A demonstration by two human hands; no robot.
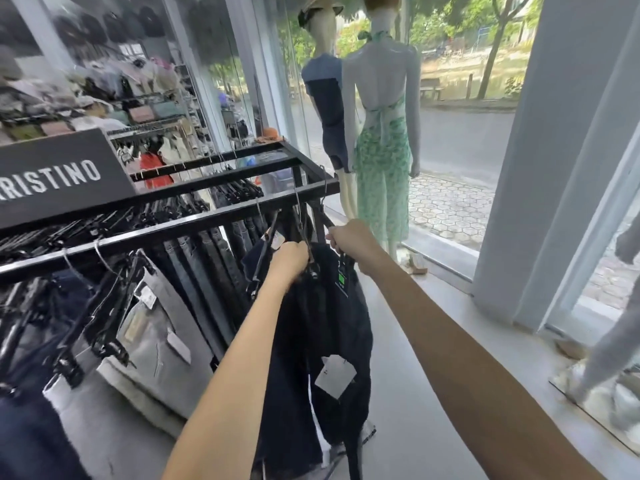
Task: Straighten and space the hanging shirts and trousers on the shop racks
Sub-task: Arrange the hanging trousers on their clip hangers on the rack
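At the right end of the black metal clothes rack hang dark navy denim trousers, whose waistband the left hand clutches with curled fingers while the right hand grips their black clip hanger.

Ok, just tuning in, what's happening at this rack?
A person stands at the end of the black rack. The left hand and right hand each grip the hangers of the dark trousers hanging there. Further along hang grey trousers.
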